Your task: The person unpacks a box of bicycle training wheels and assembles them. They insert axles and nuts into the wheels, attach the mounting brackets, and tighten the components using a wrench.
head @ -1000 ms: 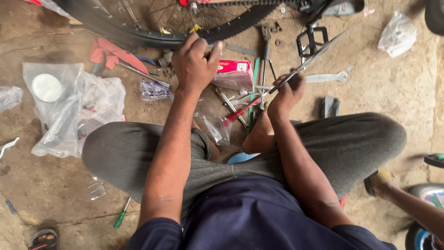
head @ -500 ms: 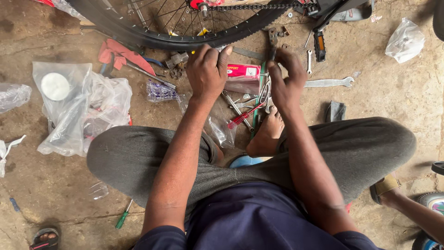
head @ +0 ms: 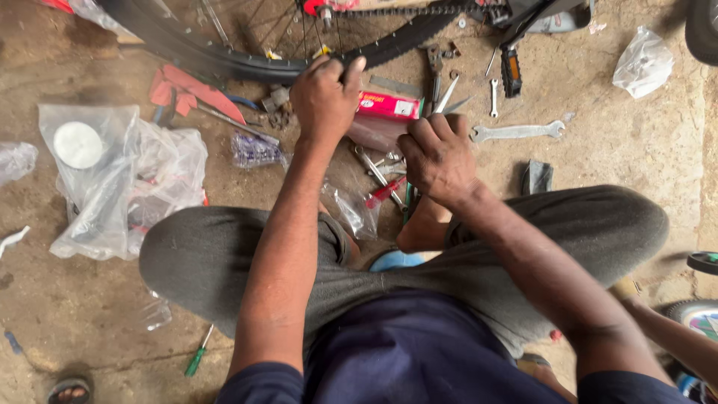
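Note:
I sit cross-legged on a concrete floor facing a bicycle wheel (head: 224,63). My left hand (head: 325,97) is closed in a fist just below the tyre, thumb up. My right hand (head: 437,153) is curled over a heap of hand tools (head: 381,176). A clear plastic pouch (head: 378,135) stretches between the two hands, and both seem to grip its ends. A red and white box (head: 389,106) lies just behind the pouch. What else the left fist encloses is hidden.
A flat spanner (head: 516,132) and a black pedal (head: 511,72) lie at the right. Clear plastic bags (head: 112,187) with a white disc sit at the left, red cloth (head: 191,90) near the tyre, a green screwdriver (head: 198,359) by my knee. Another person's arm (head: 673,337) shows at lower right.
My right hand has let go of the long metal tool it held up, then dropped toward me onto the tool heap. My left hand has stayed by the tyre.

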